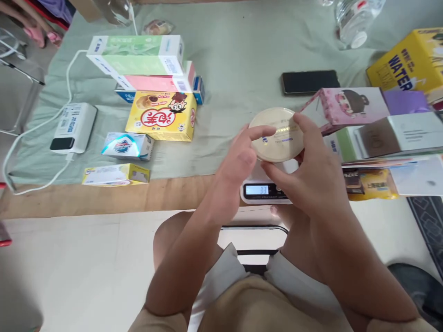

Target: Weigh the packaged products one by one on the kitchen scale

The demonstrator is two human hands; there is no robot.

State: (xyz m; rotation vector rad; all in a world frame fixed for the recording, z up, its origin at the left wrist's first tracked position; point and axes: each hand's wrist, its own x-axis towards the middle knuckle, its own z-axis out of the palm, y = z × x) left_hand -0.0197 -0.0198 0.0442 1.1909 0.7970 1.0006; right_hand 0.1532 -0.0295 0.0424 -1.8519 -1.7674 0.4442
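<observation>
Both forearms reach forward from the bottom of the view toward a small white kitchen scale (pixel 258 190) at the table's near edge. Its display is lit and appears to read 33, though the digits are small.

**Position.** A round cream-coloured compact (pixel 277 134) sits above the scale platform, held between the two hands. Whether it rests on the platform or is lifted clear cannot be told.

**Hand state.** The right hand (pixel 308 170) is closed on the compact, fingers over its far-right rim and thumb under the near edge. The left hand (pixel 238 161) has its fingers extended, fingertips touching the left rim.

**Risks.**
- The compact's lid is smooth and glossy; a light pinch on the rim could let it slip.
- Any hand pressure on the platform would likely falsify the reading.
- The scale stands close to the table edge, so a knock could push it off.

**Materials.** The compact is a flat hard-plastic disc. A creased pale green cloth (pixel 224 74) covers the table. Rectangular cardboard boxes lie to the left, including a yellow box (pixel 162 116). A black phone (pixel 309 82) lies beyond.
</observation>
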